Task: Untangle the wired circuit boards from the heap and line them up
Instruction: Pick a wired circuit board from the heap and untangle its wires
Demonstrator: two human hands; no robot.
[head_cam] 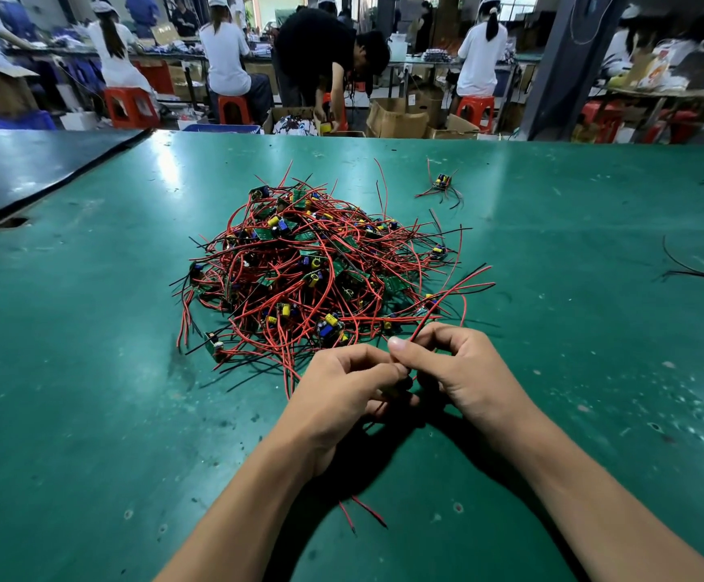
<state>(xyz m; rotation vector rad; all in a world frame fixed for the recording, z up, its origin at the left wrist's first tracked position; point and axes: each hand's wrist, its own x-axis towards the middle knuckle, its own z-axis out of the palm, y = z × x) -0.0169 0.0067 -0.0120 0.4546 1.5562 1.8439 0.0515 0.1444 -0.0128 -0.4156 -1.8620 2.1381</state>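
A tangled heap of small green circuit boards with red and black wires lies in the middle of the green table. One wired board sits alone beyond the heap at the right. My left hand and my right hand meet just in front of the heap, both with curled fingers pinching red and black wires that run up and to the right. The board on these wires is hidden between my hands. Two red wire ends stick out below my left wrist.
Loose black wires lie at the table's right edge. A dark table adjoins at the left. Beyond the far edge stand cardboard boxes, red stools and several people at other benches.
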